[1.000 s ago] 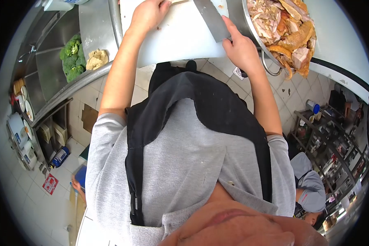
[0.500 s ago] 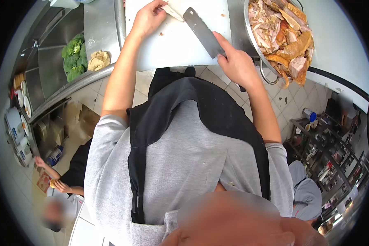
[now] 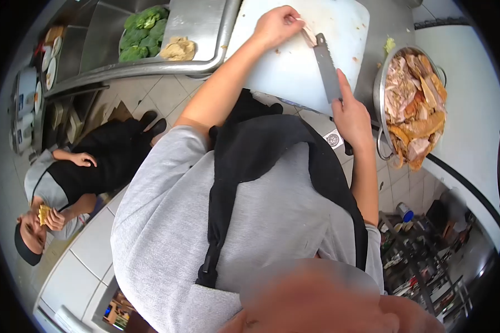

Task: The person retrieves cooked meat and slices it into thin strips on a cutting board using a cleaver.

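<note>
A white cutting board (image 3: 294,83) lies on the metal counter before me. My left hand (image 3: 279,26) is closed at its upper part, fingertips pinching a thin pale strip of meat (image 3: 309,38). In my right hand (image 3: 353,117) is a cleaver (image 3: 328,75) with a broad grey blade, and the index finger runs along the blade near the handle. The blade's far end rests close to the strip; whether they touch I cannot tell. Small scraps dot the board. To the right stands a metal bowl (image 3: 378,91) heaped with cooked meat pieces (image 3: 419,105), some with golden-brown skin.
Left of the board, a metal sink unit (image 3: 203,33) has broccoli (image 3: 144,36) and a beige lump (image 3: 179,49) on it. A co-worker (image 3: 94,172) in a black apron stands at the left, holding food at the mouth. Cluttered shelves (image 3: 428,261) fill the lower right.
The view has swung, so board, bowl and both hands appear farther right. My left hand still pinches the strip and my right the cleaver. The co-worker's food is now at the mouth.
</note>
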Tool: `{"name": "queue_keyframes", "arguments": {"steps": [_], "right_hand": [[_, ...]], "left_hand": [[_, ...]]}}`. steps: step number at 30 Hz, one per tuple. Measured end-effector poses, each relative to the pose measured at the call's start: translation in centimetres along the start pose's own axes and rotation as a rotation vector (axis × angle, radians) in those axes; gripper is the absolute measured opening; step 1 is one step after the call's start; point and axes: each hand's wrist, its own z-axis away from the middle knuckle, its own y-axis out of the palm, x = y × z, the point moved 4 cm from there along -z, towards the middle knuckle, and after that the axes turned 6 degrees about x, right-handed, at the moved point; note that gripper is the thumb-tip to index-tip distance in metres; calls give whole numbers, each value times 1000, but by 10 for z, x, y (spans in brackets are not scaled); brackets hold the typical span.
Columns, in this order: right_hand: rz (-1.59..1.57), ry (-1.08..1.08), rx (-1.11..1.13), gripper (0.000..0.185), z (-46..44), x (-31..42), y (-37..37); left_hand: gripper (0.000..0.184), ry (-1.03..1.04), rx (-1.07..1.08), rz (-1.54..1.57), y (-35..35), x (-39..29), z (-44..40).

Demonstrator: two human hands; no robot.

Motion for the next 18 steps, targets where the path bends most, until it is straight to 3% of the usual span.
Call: {"name": "queue_keyframes", "arguments": {"steps": [4, 6, 8, 11, 18], "right_hand": [[-17, 34, -76, 69, 5, 0, -14], [82, -98, -160, 67, 5, 9, -24], [103, -98, -191, 68, 7, 16, -33], [167, -192, -181, 68, 3, 27, -38], [268, -236, -161, 68, -9, 38, -45]], "left_hand": [[32, 49, -77, -2, 5, 4, 0], [26, 73, -107, 49, 12, 12, -5], [30, -150, -22, 174, 2, -12, 11], [29, -45, -74, 136, 7, -4, 8], [27, -17, -86, 159, 7, 1, 7]]}}
